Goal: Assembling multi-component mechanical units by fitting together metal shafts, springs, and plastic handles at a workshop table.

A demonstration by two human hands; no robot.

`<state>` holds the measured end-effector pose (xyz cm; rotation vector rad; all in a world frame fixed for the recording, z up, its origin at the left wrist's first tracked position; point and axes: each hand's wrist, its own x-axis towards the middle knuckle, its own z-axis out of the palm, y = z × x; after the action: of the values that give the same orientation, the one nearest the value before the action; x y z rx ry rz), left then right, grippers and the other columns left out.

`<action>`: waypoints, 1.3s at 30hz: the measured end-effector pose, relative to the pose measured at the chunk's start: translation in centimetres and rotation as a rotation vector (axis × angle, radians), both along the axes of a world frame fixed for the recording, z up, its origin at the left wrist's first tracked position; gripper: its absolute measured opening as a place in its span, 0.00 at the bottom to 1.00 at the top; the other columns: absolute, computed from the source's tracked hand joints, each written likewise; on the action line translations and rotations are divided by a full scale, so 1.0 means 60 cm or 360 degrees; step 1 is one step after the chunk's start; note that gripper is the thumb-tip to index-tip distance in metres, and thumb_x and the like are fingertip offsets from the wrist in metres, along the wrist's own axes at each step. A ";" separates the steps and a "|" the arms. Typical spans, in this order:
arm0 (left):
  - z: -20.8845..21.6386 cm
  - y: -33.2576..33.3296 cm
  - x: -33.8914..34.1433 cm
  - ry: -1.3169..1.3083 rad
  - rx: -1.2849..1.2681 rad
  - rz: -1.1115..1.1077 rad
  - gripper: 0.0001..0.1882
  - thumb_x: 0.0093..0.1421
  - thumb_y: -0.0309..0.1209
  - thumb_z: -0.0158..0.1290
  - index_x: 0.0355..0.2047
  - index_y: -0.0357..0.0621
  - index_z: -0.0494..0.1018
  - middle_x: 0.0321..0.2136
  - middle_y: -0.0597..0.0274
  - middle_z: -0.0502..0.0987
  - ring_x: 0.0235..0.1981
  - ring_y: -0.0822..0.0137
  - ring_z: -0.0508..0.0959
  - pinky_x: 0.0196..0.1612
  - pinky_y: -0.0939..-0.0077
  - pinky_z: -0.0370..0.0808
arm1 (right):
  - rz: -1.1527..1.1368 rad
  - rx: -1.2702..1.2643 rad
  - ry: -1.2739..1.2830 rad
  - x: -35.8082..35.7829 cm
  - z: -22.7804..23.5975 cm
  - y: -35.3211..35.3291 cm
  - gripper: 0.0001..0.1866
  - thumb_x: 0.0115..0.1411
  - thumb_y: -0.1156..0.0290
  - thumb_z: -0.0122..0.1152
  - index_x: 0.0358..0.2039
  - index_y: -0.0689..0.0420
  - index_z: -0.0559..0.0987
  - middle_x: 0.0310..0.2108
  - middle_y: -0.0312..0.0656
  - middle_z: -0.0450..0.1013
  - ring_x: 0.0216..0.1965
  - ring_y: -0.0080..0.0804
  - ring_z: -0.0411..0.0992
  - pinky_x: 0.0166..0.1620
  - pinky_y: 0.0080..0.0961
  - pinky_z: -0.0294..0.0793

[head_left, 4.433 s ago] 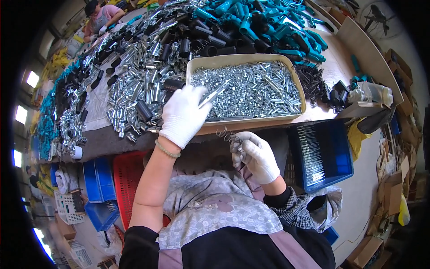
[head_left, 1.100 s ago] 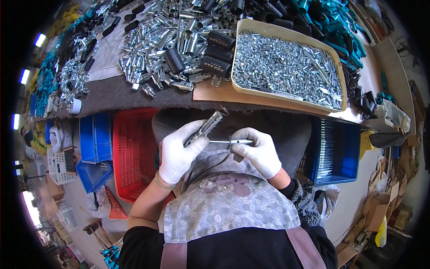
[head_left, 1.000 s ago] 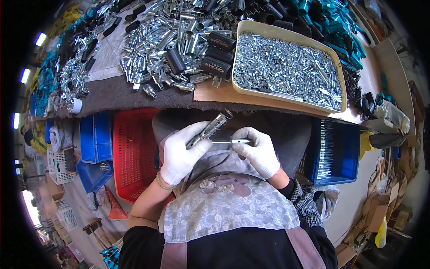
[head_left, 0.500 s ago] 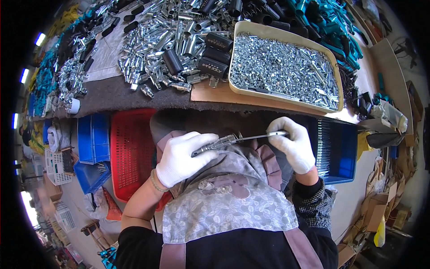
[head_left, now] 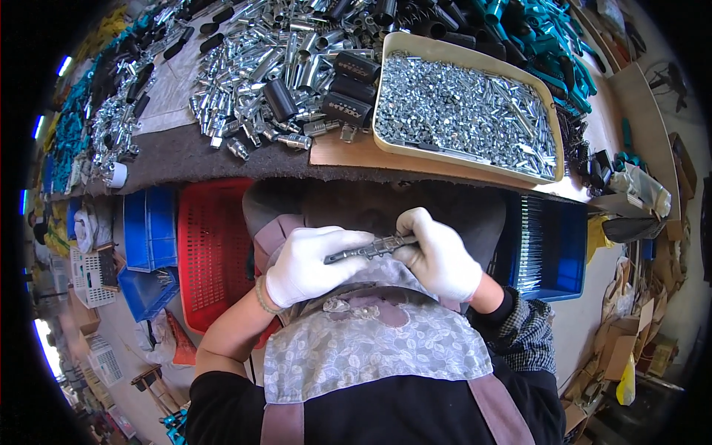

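Both hands wear white gloves and meet over my lap, just off the bench's front edge. My left hand point(head_left: 315, 261) is closed around a slim silvery metal fitting point(head_left: 363, 251) with a stepped, ribbed body, held slightly tilted with its right end higher. At that right end, the thumb and fingers of my right hand point(head_left: 437, 256) are pinched together against the fitting. Any rod or spring there is hidden by the right fingers.
On the bench, a cream tray point(head_left: 467, 165) of small metal pieces stands beside heaped metal fittings point(head_left: 252, 96) and black sleeves point(head_left: 280, 101). Teal parts point(head_left: 512, 37) lie far right. Below are a red basket point(head_left: 215, 259) and blue bins point(head_left: 150, 230), with another blue bin point(head_left: 560, 259) at right.
My right hand has moved left and in to the fitting's end. The thin rod and loose spring seen between the hands before are now out of sight. The left hand keeps its grip.
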<state>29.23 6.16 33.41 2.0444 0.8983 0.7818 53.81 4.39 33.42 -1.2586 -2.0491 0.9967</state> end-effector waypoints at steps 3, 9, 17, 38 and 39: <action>-0.005 0.001 0.004 -0.0003 -0.0004 -0.0001 0.15 0.53 0.27 0.64 0.42 0.38 0.80 0.32 0.51 0.82 0.31 0.56 0.84 0.35 0.69 0.79 | -0.0020 -0.0097 -0.0015 0.004 0.004 0.006 0.17 0.58 0.68 0.66 0.42 0.59 0.69 0.33 0.53 0.73 0.36 0.53 0.76 0.39 0.36 0.75; 0.016 0.008 -0.004 -0.0026 0.0140 0.0165 0.17 0.51 0.26 0.66 0.42 0.34 0.79 0.33 0.51 0.81 0.31 0.56 0.82 0.34 0.70 0.78 | -0.0295 -0.0107 0.0800 0.027 -0.008 0.005 0.17 0.53 0.79 0.56 0.46 0.63 0.76 0.43 0.43 0.72 0.43 0.29 0.72 0.47 0.27 0.72; 0.023 0.004 0.000 0.0031 0.0240 0.0210 0.16 0.52 0.27 0.65 0.41 0.36 0.79 0.32 0.52 0.81 0.29 0.57 0.82 0.32 0.70 0.77 | -0.0124 -0.0237 0.0665 0.002 -0.037 -0.018 0.24 0.54 0.72 0.63 0.53 0.64 0.74 0.48 0.51 0.72 0.48 0.44 0.74 0.52 0.30 0.73; 0.021 0.018 0.003 0.0049 0.0282 0.0162 0.15 0.49 0.24 0.65 0.39 0.37 0.80 0.30 0.52 0.81 0.27 0.56 0.82 0.31 0.70 0.78 | 0.0018 -0.0253 0.0208 0.093 0.103 0.053 0.18 0.61 0.70 0.59 0.52 0.61 0.77 0.40 0.48 0.79 0.43 0.38 0.79 0.49 0.32 0.76; 0.018 0.020 0.001 0.0045 0.0287 0.0191 0.15 0.48 0.24 0.65 0.38 0.38 0.80 0.29 0.52 0.81 0.27 0.56 0.82 0.31 0.70 0.77 | -0.0085 0.0065 0.0054 0.118 0.121 0.079 0.16 0.60 0.70 0.60 0.48 0.59 0.80 0.39 0.46 0.79 0.41 0.40 0.79 0.48 0.32 0.76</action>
<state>29.26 7.34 34.46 2.1779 1.0052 0.9303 60.86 9.11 40.70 -1.2601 -1.9900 0.9410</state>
